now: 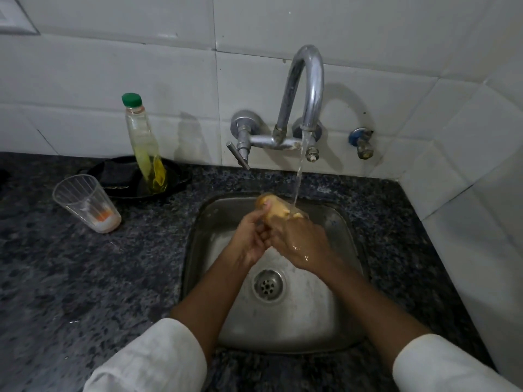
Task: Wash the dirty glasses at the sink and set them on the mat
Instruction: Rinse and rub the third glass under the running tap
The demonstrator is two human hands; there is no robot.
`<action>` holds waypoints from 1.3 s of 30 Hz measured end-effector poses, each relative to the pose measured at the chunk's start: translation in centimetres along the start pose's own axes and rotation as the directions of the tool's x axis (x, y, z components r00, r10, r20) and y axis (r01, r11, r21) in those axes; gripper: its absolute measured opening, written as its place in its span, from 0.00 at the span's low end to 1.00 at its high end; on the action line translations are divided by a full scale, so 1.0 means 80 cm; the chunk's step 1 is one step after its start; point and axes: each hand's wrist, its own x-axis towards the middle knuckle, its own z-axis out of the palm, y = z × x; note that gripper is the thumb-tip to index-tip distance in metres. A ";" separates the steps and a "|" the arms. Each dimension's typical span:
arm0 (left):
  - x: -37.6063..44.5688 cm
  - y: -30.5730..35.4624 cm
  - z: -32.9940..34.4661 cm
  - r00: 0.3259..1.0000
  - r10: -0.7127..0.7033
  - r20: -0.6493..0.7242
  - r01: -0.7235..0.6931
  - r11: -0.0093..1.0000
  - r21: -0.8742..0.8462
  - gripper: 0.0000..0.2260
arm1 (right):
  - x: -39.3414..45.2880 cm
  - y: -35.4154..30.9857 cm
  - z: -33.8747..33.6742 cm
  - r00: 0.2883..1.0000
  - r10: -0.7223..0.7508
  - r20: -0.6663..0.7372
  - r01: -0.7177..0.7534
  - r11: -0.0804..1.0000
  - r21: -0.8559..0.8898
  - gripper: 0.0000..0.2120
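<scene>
Over the steel sink (pixel 342 321) both my hands hold one clear glass (pixel 273 206) with orange residue, lying on its side under the running water. My right hand (pixel 300 243) wraps around its body. My left hand (pixel 250 237) grips it from the left, fingers at its mouth. Water falls from the tap (pixel 307 89) onto the glass. A second dirty glass (pixel 86 203) with an orange and white residue at its bottom stands upright on the counter at the left.
A dish-soap bottle (pixel 144 145) with a green cap stands in a black dish (pixel 121 179) behind the dirty glass. The dark granite counter (pixel 85 278) surrounds the sink. White tiled walls close in behind and on the right. No mat is visible.
</scene>
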 end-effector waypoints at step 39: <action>-0.008 -0.016 -0.012 0.998 0.027 0.049 -0.033 0.993 0.114 0.14 | 0.000 -0.024 0.002 0.947 0.318 0.050 -0.269 0.697 0.665 0.12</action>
